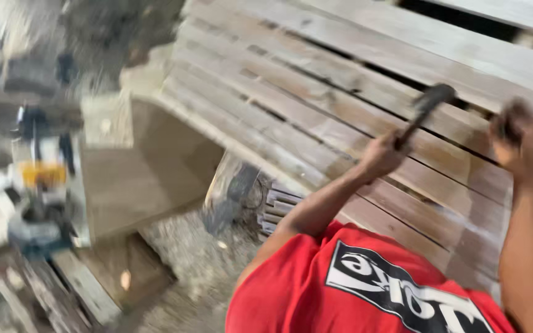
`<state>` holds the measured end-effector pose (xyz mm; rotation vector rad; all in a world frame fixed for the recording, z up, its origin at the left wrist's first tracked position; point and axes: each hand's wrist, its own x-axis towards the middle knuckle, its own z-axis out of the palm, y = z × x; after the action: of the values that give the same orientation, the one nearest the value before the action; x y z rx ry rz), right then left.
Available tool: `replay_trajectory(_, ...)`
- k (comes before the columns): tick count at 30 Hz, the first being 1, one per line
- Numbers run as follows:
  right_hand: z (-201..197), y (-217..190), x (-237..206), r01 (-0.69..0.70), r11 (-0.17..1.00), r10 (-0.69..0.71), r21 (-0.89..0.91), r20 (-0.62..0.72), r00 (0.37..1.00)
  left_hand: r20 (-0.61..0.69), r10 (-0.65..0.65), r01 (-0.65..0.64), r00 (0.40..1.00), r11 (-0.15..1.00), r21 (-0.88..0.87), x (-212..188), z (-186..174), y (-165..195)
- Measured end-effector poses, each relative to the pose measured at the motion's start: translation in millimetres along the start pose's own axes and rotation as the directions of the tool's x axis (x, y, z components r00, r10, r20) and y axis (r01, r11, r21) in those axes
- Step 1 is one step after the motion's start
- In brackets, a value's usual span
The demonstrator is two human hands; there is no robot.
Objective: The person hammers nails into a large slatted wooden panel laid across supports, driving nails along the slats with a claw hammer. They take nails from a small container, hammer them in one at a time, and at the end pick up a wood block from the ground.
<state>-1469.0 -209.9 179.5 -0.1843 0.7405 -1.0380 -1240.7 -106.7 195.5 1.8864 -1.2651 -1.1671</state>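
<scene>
My left hand [382,154] is shut around the handle of a dark hammer [428,106]. The hammer's head is raised a little above the slats of a wooden bench seat [316,92]. My right hand [516,132] rests on a slat further right with its fingers curled. Blur hides whether they pinch something small. My red shirt with a black and white print [377,283] fills the bottom of the view.
A flat wooden end panel [137,179] stands at the bench's left end. A power saw with a yellow part [38,185] sits at the far left, with loose boards [75,290] below it. Short stacked slats [277,208] lie under the bench on a sawdust-strewn floor [192,265].
</scene>
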Motion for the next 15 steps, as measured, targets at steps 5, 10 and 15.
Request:
replay_trajectory(5, 12, 77, -86, -0.199, 0.98, 0.2, -0.021, 0.07, 0.977, 0.176, -0.001, 0.022, 0.984, 0.993, -0.115, -21, -7, 8)
replay_trajectory(10, 29, 98, -114, -0.145, 0.978, 0.141, 0.152, 0.036, 0.989, 0.25, 0.035, -0.016, 0.968, 0.997, -0.078, -47, -2, 26)
replay_trajectory(15, 18, 92, -136, -0.189, 0.982, 0.183, 0.013, 0.194, 0.964, 0.22, 0.048, -0.034, 0.974, 0.997, -0.066, -78, 9, 30)
